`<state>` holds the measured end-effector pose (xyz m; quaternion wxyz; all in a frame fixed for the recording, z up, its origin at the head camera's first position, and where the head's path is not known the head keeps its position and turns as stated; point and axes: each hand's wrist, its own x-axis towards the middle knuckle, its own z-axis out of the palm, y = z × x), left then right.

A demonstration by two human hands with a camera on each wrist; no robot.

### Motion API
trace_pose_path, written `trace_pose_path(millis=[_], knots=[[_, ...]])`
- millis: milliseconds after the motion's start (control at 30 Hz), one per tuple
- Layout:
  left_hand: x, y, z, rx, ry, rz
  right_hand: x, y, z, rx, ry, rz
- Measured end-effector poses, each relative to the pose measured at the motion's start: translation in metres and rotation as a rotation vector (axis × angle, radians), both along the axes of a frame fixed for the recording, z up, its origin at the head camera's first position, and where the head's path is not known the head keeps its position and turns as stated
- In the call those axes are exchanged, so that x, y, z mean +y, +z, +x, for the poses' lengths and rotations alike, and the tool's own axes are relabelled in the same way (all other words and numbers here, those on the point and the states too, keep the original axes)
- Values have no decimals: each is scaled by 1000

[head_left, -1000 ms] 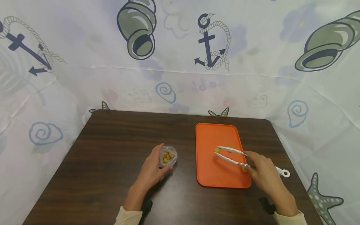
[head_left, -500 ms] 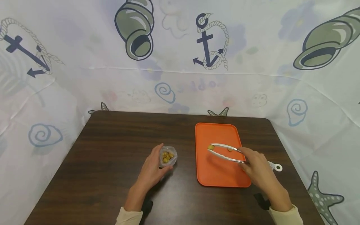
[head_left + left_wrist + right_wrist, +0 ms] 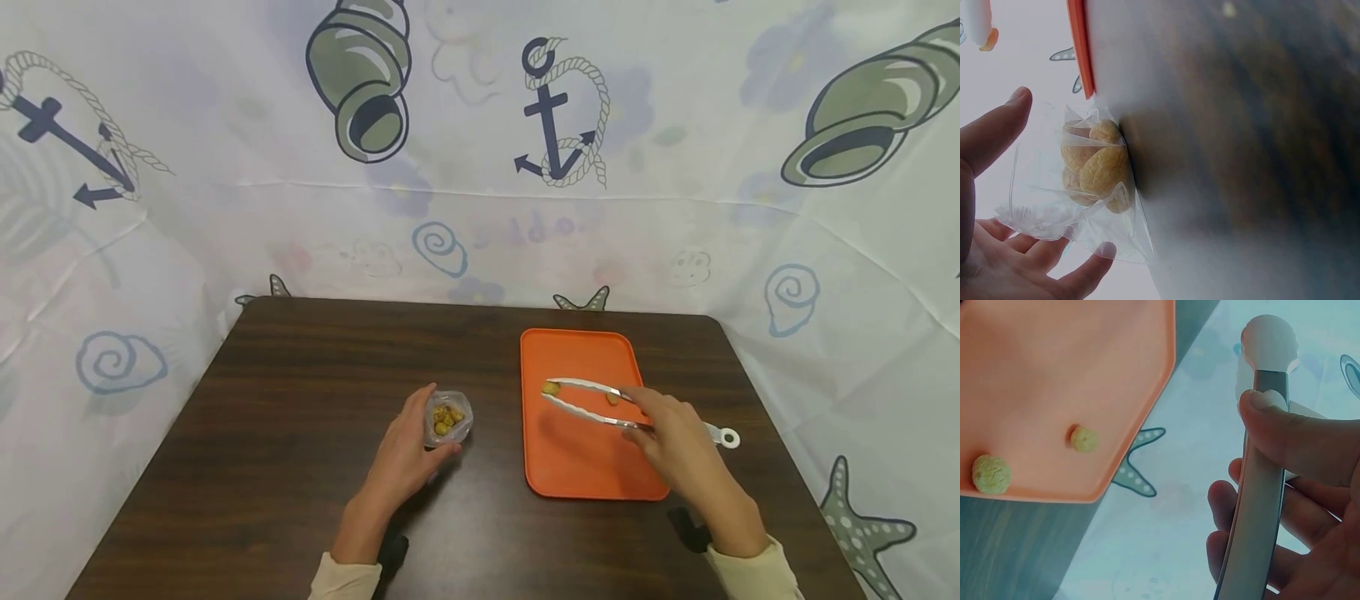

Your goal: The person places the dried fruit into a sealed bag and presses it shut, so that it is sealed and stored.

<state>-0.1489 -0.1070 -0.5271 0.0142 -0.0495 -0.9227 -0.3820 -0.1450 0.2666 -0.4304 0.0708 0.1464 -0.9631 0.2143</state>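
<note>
My left hand curves round a small clear plastic bag standing on the table. Several yellow-brown, rough, roundish snack pieces lie inside it. The left wrist view shows fingertips against the bag's side, while the thumb stands off from it. Over the orange tray, my right hand holds tongs with white scalloped tips, thumb on one arm and fingers at the other. A yellowish snack ball is pinched between the tips. Two greenish-yellow balls, one nearer the corner and one by the edge, sit on the tray.
The dark wood-grain table carries the bag at its middle and the tray to the right. A white cloth printed with anchors and shells hangs behind and on both sides.
My right hand has moved left and slightly away from me, carrying the tongs and the snack ball across the tray. The left hand and the bag stay in place.
</note>
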Motion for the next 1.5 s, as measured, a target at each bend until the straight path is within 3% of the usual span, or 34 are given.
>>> trace_pose_path(millis=[367, 900, 1500], knots=[[0, 1, 0, -22, -3, 7, -18, 7, -4, -2, 36, 1], [1, 0, -1, 11, -6, 7, -39, 11, -7, 45, 115, -10], [0, -1, -1, 15, -2, 2, -68, 13, -9, 44, 142, 15]])
